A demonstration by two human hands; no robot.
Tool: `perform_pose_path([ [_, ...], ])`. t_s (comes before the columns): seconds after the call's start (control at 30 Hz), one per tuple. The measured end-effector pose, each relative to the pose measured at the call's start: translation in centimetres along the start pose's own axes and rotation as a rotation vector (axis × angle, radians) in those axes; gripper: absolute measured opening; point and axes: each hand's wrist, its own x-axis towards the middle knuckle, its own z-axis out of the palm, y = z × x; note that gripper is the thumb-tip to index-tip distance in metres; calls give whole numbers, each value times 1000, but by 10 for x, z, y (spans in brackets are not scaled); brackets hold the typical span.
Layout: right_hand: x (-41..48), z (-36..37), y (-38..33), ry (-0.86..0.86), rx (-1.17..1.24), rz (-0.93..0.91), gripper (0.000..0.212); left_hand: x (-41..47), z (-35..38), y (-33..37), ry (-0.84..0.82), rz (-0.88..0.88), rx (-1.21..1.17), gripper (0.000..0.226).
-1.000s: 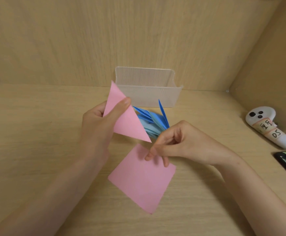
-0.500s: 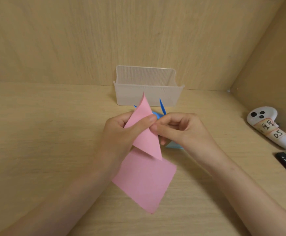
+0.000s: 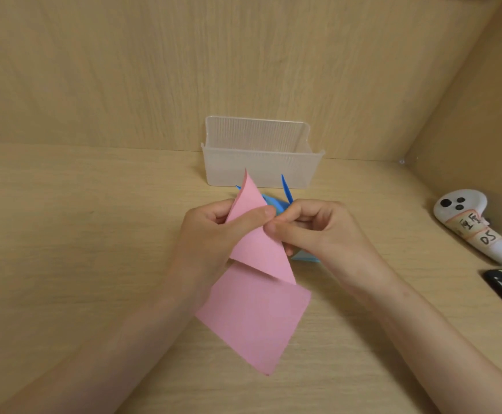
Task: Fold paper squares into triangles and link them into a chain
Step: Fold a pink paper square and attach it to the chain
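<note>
The left hand (image 3: 210, 234) and right hand (image 3: 318, 231) are bare. The nails that show on the thumbs look short, though they are blurred. The left forearm (image 3: 109, 348) and right forearm (image 3: 423, 330) are bare right down to the lower edge of the view. The right forearm has a small faint spot just behind the wrist.

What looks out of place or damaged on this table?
Nothing spilled or torn. Only oddity: one blue folded piece sticks up on edge before the clear box, unlike the flat blue ones beside it. The pink triangle looks intact.
</note>
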Motion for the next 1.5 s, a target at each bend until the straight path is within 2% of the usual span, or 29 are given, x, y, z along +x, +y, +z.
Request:
perform_pose_path([
  [0.8, -2, 2, -2, -55, -50, 0, 10, 16, -12, 3, 113, 94, -90, 8],
  [1.0, -3, 6, 1, -66, -68, 7, 13, 27, -30, 11, 220, 163, -149, 5],
  [1.13, -1, 5, 1, -9, -10, 13, 17, 26, -30, 10, 172, 183, -89, 8],
  [1.3, 0, 2, -1, 61, 51, 11, 13, 17, -14, 3, -62, 119, 104, 23],
  [1.4, 0, 0, -2, 68, 68, -18, 9, 14, -11, -2, -115, 128, 204, 12],
  [1.5, 2, -1, 3, 105, 21, -114, 9, 16, -14, -1, -84, 157, 170, 7],
])
